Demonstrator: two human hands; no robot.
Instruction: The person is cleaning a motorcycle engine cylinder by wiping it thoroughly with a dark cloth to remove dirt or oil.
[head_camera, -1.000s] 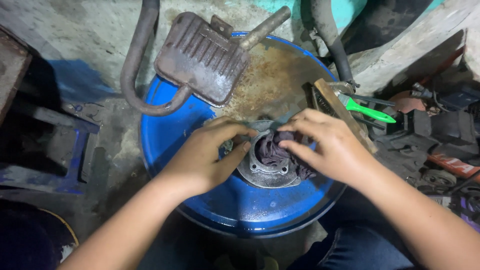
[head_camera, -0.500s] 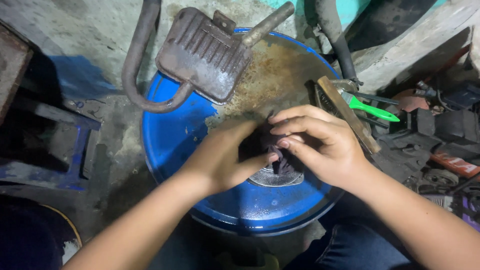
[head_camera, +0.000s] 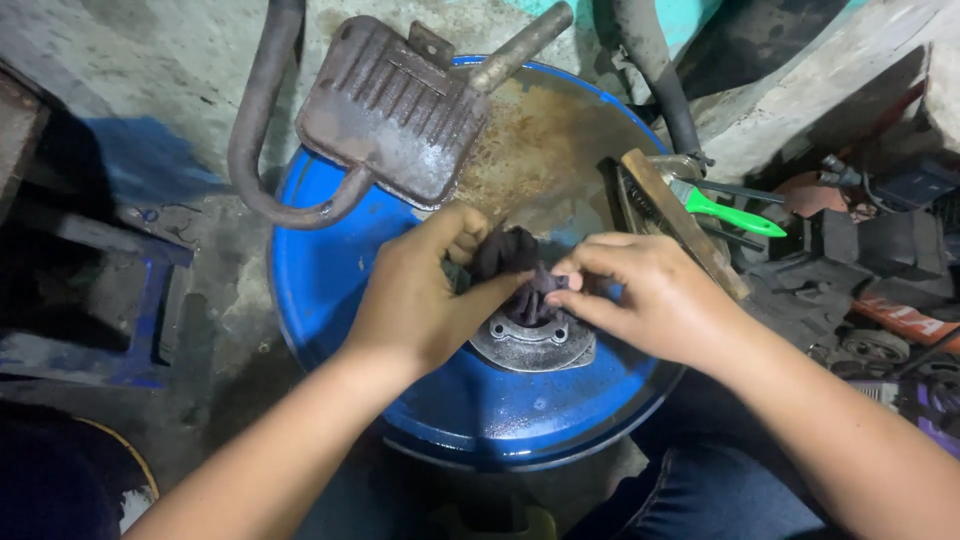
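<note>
Head view: left hand (head_camera: 420, 290) is curling closed around a dark rag (head_camera: 510, 255). Right hand (head_camera: 650, 295) is pinching the rag's lower end with narrow fingertips. Rag is sitting on a grey metal part (head_camera: 535, 345) atop the blue drum (head_camera: 320, 270).

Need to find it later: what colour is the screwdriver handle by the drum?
Bright green handle, clearest in the head view.
</note>
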